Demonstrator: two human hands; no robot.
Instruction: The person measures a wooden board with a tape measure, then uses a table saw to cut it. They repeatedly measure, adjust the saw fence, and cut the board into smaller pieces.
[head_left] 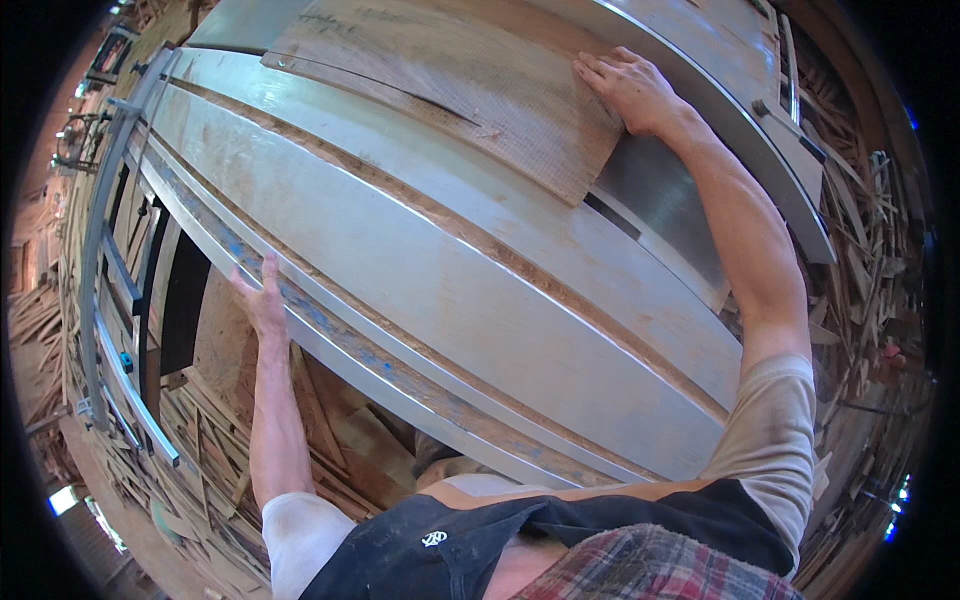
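A wide, rough brown board (480, 75) lies flat on the grey metal table (560, 290) of a saw bench. A long dark slit runs along it near its closer edge. My right hand (640, 97) is on the board's right end, fingers bunched over its top and palm at the end edge. On the left, my left hand (262, 300) touches the metal rail (350, 330) along the table's near side, fingers spread and nothing lifted in them. A narrow dark slot (613, 215) shows in the table just past the board's near right corner.
A long metal fence (740, 120) stands beyond the board. At the table's left end, a metal crossbar frame (100, 270) sticks out. Offcuts and wood strips (215, 430) are heaped on the floor to the left, with more scraps (865, 260) at the right. Sawdust lines the table's grooves.
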